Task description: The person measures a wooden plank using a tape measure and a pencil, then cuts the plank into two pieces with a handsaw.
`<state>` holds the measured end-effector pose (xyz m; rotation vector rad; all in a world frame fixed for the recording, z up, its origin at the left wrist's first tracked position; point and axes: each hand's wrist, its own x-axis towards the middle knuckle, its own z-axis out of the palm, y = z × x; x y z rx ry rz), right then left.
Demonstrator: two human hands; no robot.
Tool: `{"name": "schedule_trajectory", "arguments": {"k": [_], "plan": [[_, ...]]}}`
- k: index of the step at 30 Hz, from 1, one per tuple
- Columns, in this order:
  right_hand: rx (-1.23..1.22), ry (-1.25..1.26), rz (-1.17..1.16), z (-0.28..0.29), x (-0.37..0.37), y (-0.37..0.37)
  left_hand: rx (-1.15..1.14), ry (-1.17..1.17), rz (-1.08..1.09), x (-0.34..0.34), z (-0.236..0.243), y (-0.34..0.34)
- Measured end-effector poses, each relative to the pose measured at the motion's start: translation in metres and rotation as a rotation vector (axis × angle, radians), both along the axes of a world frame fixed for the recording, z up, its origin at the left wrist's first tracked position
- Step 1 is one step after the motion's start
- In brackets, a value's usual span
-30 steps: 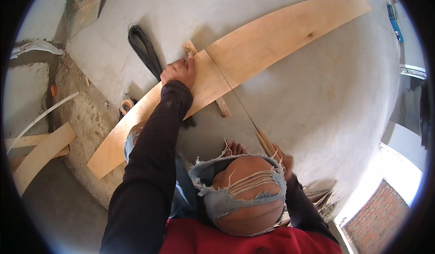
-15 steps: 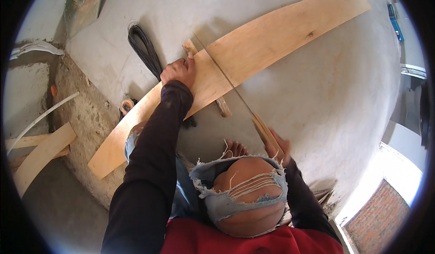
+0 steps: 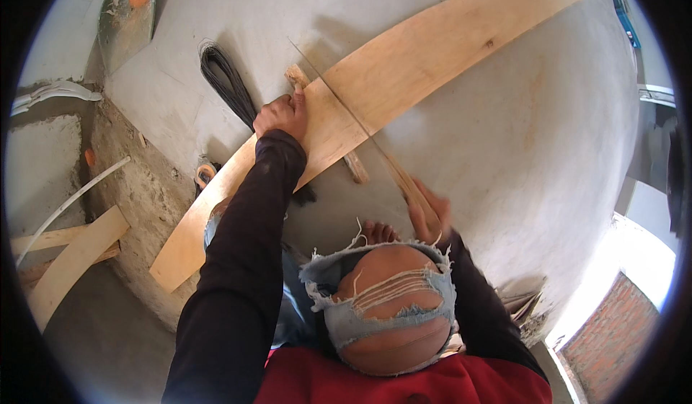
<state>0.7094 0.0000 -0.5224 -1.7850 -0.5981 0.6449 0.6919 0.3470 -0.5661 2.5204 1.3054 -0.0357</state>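
A long curved wooden board (image 3: 440, 54) runs slantwise from lower left to upper right, propped on a short wood stick (image 3: 355, 167). My left hand (image 3: 282, 116) is closed on the board's far edge, its thumb beside the end of the stick. Across the board, just right of that hand, lies the thin blade of a handsaw (image 3: 335, 94), its tip past the far edge. My right hand (image 3: 430, 213), slightly blurred, is wrapped round the saw's wooden handle on the near side. My raised knee in torn jeans (image 3: 389, 317) is close below the right hand.
A coil of black wire (image 3: 229, 80) lies beyond the left hand. A roll of tape (image 3: 205, 173) is near the board's left part. Curved wood offcuts (image 3: 79, 260) stand at far left, below a thin pale strip (image 3: 72, 202). A green trough-like container (image 3: 128, 22) is at upper left.
My right hand has pushed the saw away and to the left; more of its tip sticks out past the board's far edge. The left hand keeps its hold. The whole view has shifted slightly.
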Motion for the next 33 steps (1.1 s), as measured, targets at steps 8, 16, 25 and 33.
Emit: {"name": "schedule_trajectory", "arguments": {"k": [8, 16, 25, 33], "plan": [[-0.034, -0.062, 0.017, 0.019, -0.046, -0.096, 0.0, 0.037, 0.011, -0.01, 0.002, 0.005], [0.02, -0.123, -0.001, -0.013, 0.023, 0.036, 0.055, -0.045, -0.045, 0.009, -0.009, -0.012], [-0.084, 0.009, 0.048, 0.044, -0.044, -0.106, 0.008, 0.017, 0.019, -0.003, 0.002, -0.003], [-0.072, 0.025, 0.002, 0.011, 0.008, 0.02, 0.02, -0.007, -0.016, -0.001, -0.006, -0.004]]}}
